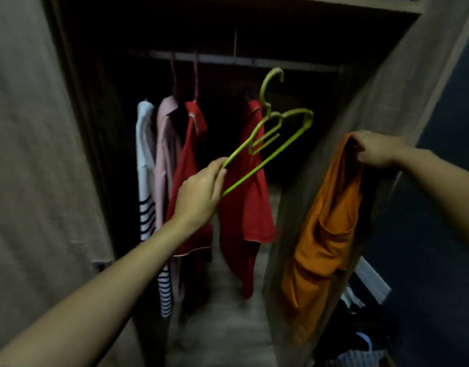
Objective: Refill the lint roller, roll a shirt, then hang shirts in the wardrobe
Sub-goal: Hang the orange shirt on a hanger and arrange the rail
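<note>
Head view: the left hand [199, 192] reaches forward into the open wardrobe [294, 30], thumb and fingers pinching one shoulder end of a lime-green plastic hanger [274, 115]. The hanger is bare and tilted, with its hook pointing up and sitting just below the clothes rail [294, 65], apart from it.

The right hand [376, 149] is curled round the top of an orange shirt [326, 234], bunching the fabric in its grip. The shirt hangs limp from that hand in front of the inner face of the right wardrobe door [387, 88], and a chest pocket shows about halfway down it. Hanger and orange shirt are well apart, one in each hand.

Behind the hanger a red shirt [244, 207] hangs toward the middle of the rail; what holds it is too dark to tell. Toward the left end of the rail three more garments hang close together: a second red shirt [185, 160], a pink shirt [166, 144] beside it, and at the far left a white shirt with dark stripes [144, 144] on its lower part. The two in the middle seem to be on pinkish hangers, though the picture is dim and smeared.

The left wardrobe door [29, 154] stands open at the left edge. Low on the right, past the right door, lies a heap of clothes [360, 340].
</note>
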